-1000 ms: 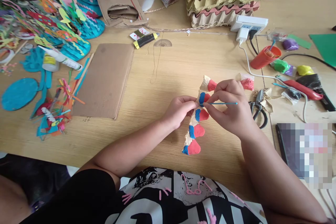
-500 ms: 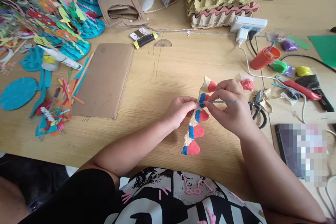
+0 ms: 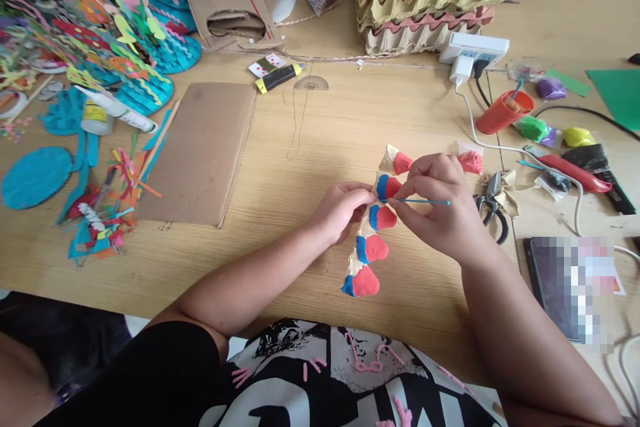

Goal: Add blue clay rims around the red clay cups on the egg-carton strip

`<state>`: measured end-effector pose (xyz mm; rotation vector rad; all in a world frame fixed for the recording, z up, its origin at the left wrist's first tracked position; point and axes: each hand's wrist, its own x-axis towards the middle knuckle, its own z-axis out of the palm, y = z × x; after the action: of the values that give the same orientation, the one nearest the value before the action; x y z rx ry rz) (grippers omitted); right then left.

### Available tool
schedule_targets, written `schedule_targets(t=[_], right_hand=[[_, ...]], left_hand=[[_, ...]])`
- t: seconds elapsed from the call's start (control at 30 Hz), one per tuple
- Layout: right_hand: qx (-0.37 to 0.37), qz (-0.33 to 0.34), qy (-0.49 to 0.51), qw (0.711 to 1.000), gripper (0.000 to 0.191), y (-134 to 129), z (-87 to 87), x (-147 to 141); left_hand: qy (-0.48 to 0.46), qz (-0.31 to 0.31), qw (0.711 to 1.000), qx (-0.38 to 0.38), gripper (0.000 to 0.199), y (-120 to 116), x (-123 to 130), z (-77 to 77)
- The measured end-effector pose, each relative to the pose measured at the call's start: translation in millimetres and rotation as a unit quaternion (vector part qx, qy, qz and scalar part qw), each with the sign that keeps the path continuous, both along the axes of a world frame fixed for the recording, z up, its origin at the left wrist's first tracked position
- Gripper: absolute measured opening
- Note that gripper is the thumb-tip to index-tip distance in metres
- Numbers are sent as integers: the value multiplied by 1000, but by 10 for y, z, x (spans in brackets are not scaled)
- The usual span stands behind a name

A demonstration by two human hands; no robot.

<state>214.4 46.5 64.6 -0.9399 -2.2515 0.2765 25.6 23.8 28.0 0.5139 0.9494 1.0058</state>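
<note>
My left hand (image 3: 345, 210) pinches the left edge of a scalloped egg-carton strip (image 3: 354, 260), held above the table. Several of its lobes carry red clay at the tips with blue clay beside it; the farthest lobe shows only red on bare carton. Between the thumb and fingers of my right hand (image 3: 440, 203) is a thin blue stick (image 3: 425, 201). Its tip meets the blue patch on the second lobe from the far end. The right fingers partly cover that lobe's edge.
Scissors (image 3: 494, 207), a red cup (image 3: 505, 111) and clay packets lie right. Left are a cardboard sheet (image 3: 197, 153), glue bottles (image 3: 120, 110) and colourful paper crafts. Egg trays (image 3: 430, 0) stand stacked at the back, near a white power strip (image 3: 475, 48).
The carton strip has shifted and tilted slightly in my left hand. My right hand has moved the stick's tip a little down along the blue patch.
</note>
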Motion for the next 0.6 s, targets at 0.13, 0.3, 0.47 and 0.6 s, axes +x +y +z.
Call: schedule_targets(t=[0.13,0.3,0.47,0.6], right_hand=[[-1,4,3,1000,6,-8,18,-5],[-15,8,3,1000,6,-2,23,-2],[-12,-9,-10,1000,6,-4,7,-7],[-9,-11,-14,1000,7,-15,21,-12]], left_hand=[[-9,-3,1000,-1,14,4,-7,2],[-10,-19,1000,6,13,-6,-14,-6],[-4,-23,1000,12,12,-11,-12,-20],[-4,-23,1000,12,11,-6,-14,-15]])
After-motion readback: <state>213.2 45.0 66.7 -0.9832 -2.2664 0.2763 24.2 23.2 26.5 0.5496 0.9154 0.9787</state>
